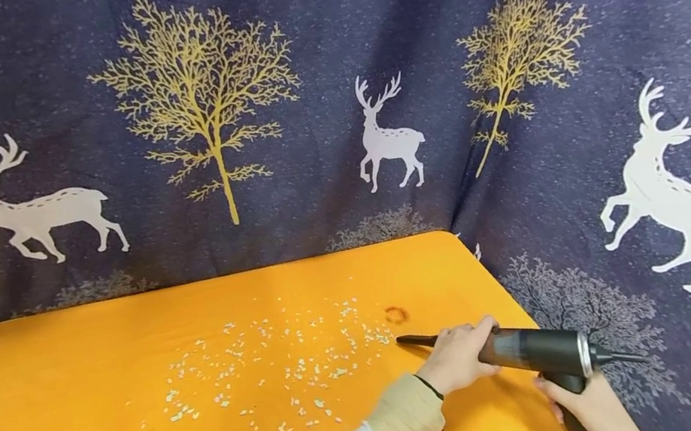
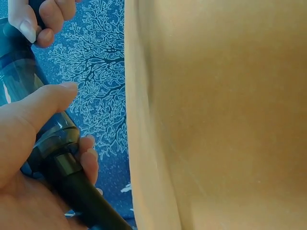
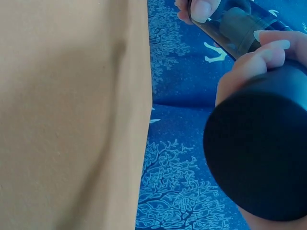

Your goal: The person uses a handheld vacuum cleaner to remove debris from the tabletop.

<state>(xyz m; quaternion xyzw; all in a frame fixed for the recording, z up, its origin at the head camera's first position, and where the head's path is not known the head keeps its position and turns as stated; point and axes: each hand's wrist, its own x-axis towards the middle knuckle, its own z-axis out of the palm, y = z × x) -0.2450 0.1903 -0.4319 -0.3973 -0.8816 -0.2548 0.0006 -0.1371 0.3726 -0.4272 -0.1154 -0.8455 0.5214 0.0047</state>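
Observation:
A black handheld vacuum cleaner [image 1: 536,350] with a clear front section lies across both hands at the table's right side. My left hand [image 1: 455,359] grips its front end, and the left wrist view shows that hand's thumb [image 2: 53,100] over the clear barrel. My right hand [image 1: 593,406] is wrapped round the handle [image 3: 259,153], whose round end fills much of the right wrist view. The narrow nozzle [image 1: 416,341] points left, its tip close to the right border of many small pale scraps [image 1: 302,367] scattered over the orange table.
The orange tabletop [image 1: 67,353] has a rounded far right corner. A brown ring mark [image 1: 396,314] shows beyond the nozzle. Dark blue cloth [image 1: 305,138] printed with deer and trees hangs behind the table and along its right edge.

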